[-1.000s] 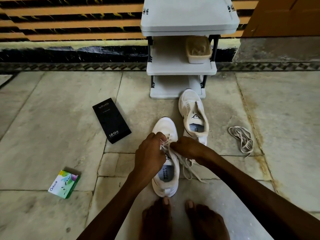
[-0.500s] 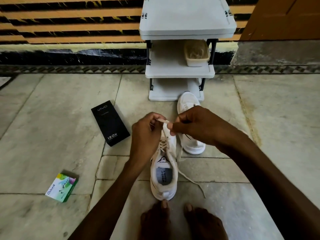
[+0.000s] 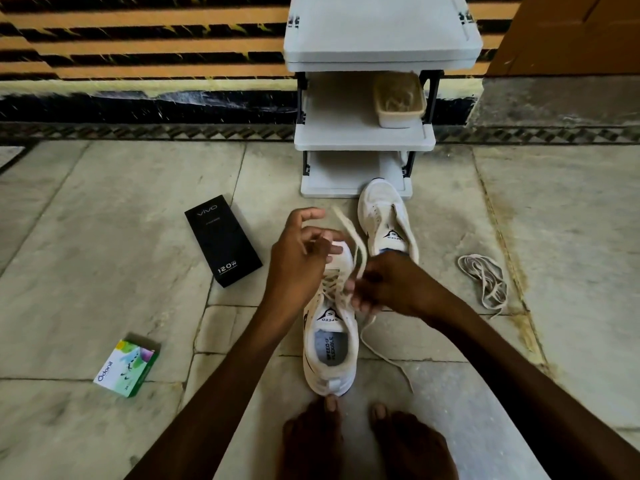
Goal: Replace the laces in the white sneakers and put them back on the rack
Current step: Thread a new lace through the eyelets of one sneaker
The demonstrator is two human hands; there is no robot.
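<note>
A white sneaker [image 3: 329, 355] stands on the stone floor in front of my bare feet, toe pointing away. My right hand [image 3: 384, 285] pinches its cream lace [image 3: 361, 249] just above the eyelets, and the lace arcs up past the toe. Above the toe hovers my left hand [image 3: 300, 252], fingers loosely spread, apparently off the lace. One lace end trails on the floor to the shoe's right. The second white sneaker [image 3: 382, 216], tongue open and unlaced, lies further away, before the grey shoe rack [image 3: 363, 136].
A loose coil of old laces [image 3: 485, 282] lies on the floor at the right. Left of the shoes are a black phone box [image 3: 223, 240] and a small green carton [image 3: 126, 367]. A beige tub [image 3: 398, 102] sits on the rack's middle shelf. My feet [image 3: 367, 441] touch the near sneaker's heel.
My right hand dropped from beside the left hand down to the eyelets, still pinching the lace. My left hand opened its fingers. The lace now forms a tall loop.
</note>
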